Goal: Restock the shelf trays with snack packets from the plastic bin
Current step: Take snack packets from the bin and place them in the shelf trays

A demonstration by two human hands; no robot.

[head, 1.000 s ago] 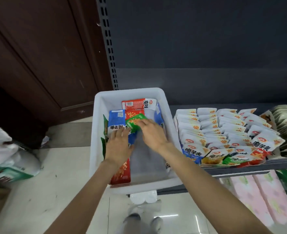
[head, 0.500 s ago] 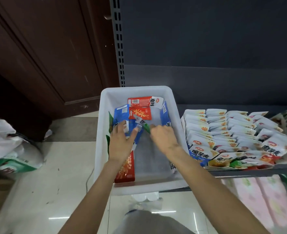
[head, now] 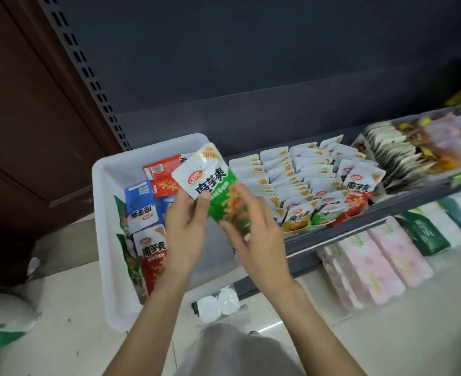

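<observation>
Gripping a green packet (head: 218, 191), both hands (head: 188, 226) (head: 256, 240) now raised above the white bin (head: 107, 240), no longer inside.

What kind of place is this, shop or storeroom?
Most likely a small shop aisle. A dark metal shelf carries dense rows of white snack packets, a perforated grey upright is typical retail racking, and pink wrapped packs fill the tier below. A storeroom can't be ruled out.

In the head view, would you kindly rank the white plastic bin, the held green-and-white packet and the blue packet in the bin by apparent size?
1. White plastic bin.
2. Green-and-white packet, nearer the camera.
3. Blue packet.
</observation>
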